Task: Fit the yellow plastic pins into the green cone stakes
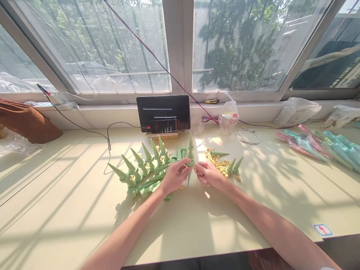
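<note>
My left hand (176, 174) is closed on a green cone-shaped plastic spike (190, 171), gripping its ring end with the tip pointing down. My right hand (207, 173) pinches at the same ring from the right, its fingers closed; a small yellow piece seems to be at its fingertips. To the left lies a fan of several green spikes (140, 165) fitted with yellow parts. Behind my right hand sit a pile of small yellow plastic pieces (218, 162) and a few loose green cones (234, 165).
A dark tablet (163, 110) leans on a wooden stand at the back by the window. Cables (108, 137), a plastic bag (229, 116) and a coiled white wire (247, 135) lie behind. Pastel packaged items (317, 146) are at the right, brown cloth (26, 122) at far left.
</note>
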`<state>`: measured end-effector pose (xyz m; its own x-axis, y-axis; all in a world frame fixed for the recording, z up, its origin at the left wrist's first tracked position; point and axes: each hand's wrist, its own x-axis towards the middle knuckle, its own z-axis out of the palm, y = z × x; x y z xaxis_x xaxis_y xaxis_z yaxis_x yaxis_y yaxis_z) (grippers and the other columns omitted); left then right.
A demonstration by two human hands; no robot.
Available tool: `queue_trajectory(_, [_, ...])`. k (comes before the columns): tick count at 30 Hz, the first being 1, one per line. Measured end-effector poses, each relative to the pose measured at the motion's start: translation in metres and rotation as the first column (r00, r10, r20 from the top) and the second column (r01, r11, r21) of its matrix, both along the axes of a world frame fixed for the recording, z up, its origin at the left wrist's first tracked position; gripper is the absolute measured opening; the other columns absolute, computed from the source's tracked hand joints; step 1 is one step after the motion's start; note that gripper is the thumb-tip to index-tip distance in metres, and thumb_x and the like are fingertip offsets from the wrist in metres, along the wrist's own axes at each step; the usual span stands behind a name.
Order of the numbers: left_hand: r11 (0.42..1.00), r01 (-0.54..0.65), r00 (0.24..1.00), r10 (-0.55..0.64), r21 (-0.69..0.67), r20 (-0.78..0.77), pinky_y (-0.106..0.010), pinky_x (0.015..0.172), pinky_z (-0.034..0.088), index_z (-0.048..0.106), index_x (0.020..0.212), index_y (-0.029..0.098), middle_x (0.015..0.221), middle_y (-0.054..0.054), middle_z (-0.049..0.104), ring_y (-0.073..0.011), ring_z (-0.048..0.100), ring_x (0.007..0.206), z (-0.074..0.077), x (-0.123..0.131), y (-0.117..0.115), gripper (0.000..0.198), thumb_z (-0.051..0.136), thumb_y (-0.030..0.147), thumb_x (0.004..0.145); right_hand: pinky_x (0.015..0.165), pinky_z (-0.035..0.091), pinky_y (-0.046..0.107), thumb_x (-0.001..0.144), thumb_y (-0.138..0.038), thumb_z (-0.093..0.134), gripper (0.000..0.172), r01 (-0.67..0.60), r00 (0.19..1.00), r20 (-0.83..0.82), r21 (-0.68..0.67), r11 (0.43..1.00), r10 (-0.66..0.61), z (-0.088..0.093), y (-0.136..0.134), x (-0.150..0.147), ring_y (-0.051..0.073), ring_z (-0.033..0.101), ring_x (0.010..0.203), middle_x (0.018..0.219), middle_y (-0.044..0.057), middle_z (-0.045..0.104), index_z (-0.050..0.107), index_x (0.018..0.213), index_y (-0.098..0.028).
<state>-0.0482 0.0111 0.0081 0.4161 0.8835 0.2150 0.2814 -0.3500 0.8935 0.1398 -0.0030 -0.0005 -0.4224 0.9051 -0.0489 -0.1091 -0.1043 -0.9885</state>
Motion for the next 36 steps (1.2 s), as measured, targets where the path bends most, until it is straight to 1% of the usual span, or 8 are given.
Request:
queue_trajectory(4, [0.995,-0.016,0.999,0.02,0.102,-0.034,-0.021,0.048,0.039,0.062,0.103,0.019,0.055,0.004,0.051,-0.0097,0.045,0.047,-0.001,0.0,0.001,0.023,0.053,0.037,0.092,0.035,0.019,0.02,0.081,-0.054,0.069,0.045,-0.048,0.99,-0.137,-0.168,0.985,0.025,0.0,0.003,-0.001,0.005,0.028,0.039,0.052,-0.009,0.034,0.044,0.067,-0.02])
queue_trajectory(8, [0.996,-0.048,0.998,0.05,0.08,-0.028,-0.021,0.048,0.042,0.062,0.109,0.021,0.055,0.004,0.05,-0.0103,0.045,0.047,-0.004,-0.001,0.003,0.025,0.054,0.037,0.092,0.036,0.021,0.02,0.08,-0.052,0.071,0.043,-0.033,0.978,-0.21,-0.244,0.969,-0.02,-0.001,0.006,-0.005,0.005,0.033,0.04,0.051,-0.008,0.037,0.045,0.067,-0.019])
queue_trajectory(14, [0.993,-0.104,0.995,0.104,0.055,-0.003,-0.022,0.047,0.044,0.058,0.111,0.025,0.08,0.0,0.057,-0.0086,0.047,0.05,-0.001,-0.001,0.003,0.026,0.057,0.038,0.089,0.039,0.024,0.02,0.083,-0.051,0.069,0.04,-0.091,0.969,-0.244,-0.224,0.97,0.035,-0.006,0.007,-0.005,0.006,0.04,0.042,0.056,-0.007,0.041,0.05,0.071,-0.017])
queue_trajectory(18, [0.996,-0.086,0.996,0.086,0.037,-0.003,-0.022,0.049,0.046,0.061,0.102,0.022,0.066,0.002,0.054,-0.0104,0.047,0.051,-0.003,-0.002,0.004,0.022,0.058,0.04,0.089,0.04,0.024,0.02,0.084,-0.048,0.069,0.039,-0.109,0.96,-0.277,-0.236,0.966,0.04,-0.01,0.007,-0.004,0.005,0.04,0.043,0.056,-0.007,0.04,0.051,0.072,-0.016])
queue_trajectory(21, [0.997,-0.071,0.996,0.072,-0.019,0.056,-0.023,0.049,0.046,0.061,0.099,0.021,0.061,0.004,0.052,-0.0107,0.047,0.051,-0.006,-0.002,0.004,0.023,0.06,0.041,0.088,0.04,0.023,0.02,0.083,-0.043,0.072,0.037,-0.14,0.946,-0.319,-0.259,0.956,0.052,-0.009,0.007,-0.003,0.005,0.04,0.044,0.055,-0.008,0.038,0.05,0.07,-0.016])
queue_trajectory(26, [0.994,-0.006,0.99,0.021,-0.107,0.139,-0.021,0.046,0.041,0.059,0.094,0.019,0.054,0.007,0.045,-0.0081,0.042,0.044,-0.005,-0.001,0.004,0.021,0.062,0.04,0.088,0.041,0.022,0.018,0.08,-0.04,0.076,0.036,-0.191,0.917,-0.394,-0.295,0.936,0.063,-0.009,0.007,-0.001,0.005,0.038,0.047,0.057,-0.007,0.037,0.051,0.071,-0.016])
queue_trajectory(31, [0.987,0.046,0.979,-0.013,-0.156,0.206,-0.02,0.041,0.035,0.058,0.089,0.019,0.051,0.009,0.04,-0.0062,0.038,0.04,-0.003,-0.001,0.005,0.022,0.065,0.04,0.086,0.041,0.022,0.019,0.078,-0.045,0.078,0.041,-0.178,0.929,-0.364,-0.274,0.945,0.07,-0.012,0.006,-0.004,0.004,0.039,0.046,0.057,-0.007,0.038,0.051,0.07,-0.015])
queue_trajectory(36, [0.977,0.087,0.971,-0.04,-0.193,0.235,-0.02,0.039,0.03,0.056,0.085,0.019,0.049,0.01,0.036,-0.0051,0.035,0.037,-0.001,-0.002,0.006,0.025,0.068,0.041,0.083,0.04,0.023,0.019,0.078,-0.053,0.074,0.046,-0.13,0.957,-0.282,-0.198,0.971,0.07,-0.015,0.005,-0.009,0.005,0.038,0.041,0.054,-0.008,0.038,0.046,0.068,-0.017])
